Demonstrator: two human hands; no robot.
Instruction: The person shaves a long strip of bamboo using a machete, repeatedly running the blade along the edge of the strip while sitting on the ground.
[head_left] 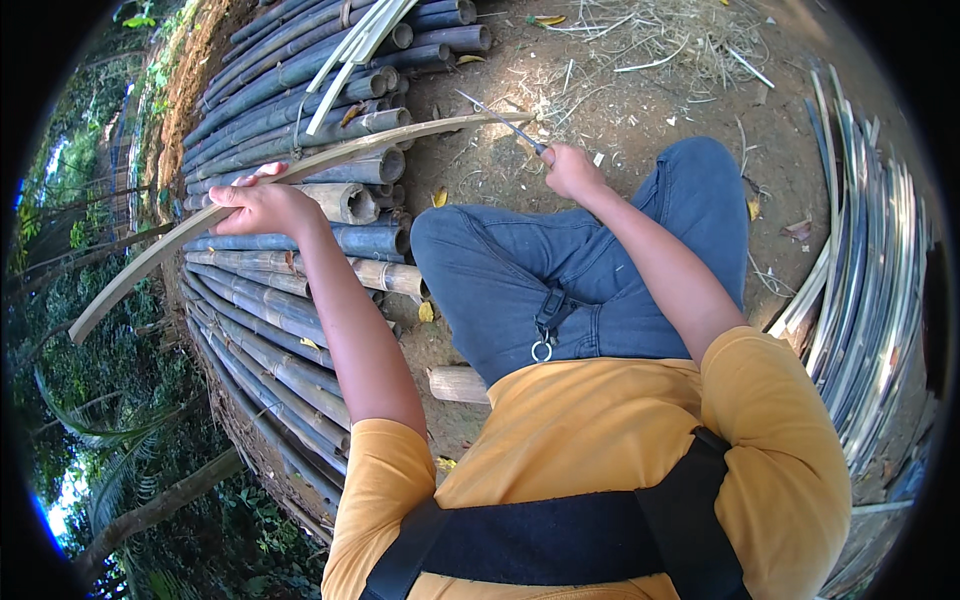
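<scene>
We see left hand [262,207] gripping strip [300,170], right hand [570,170] holding knife [500,120] at its far end; shaving looks just started, full length left.

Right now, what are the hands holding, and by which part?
The left hand grips the long bamboo strip partway along its length; the right hand holds a knife by its handle.

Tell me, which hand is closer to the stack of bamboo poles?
Left. The left hand grips the bamboo strip right above the bamboo poles; the right hand holds a knife over bare dirt.
</scene>
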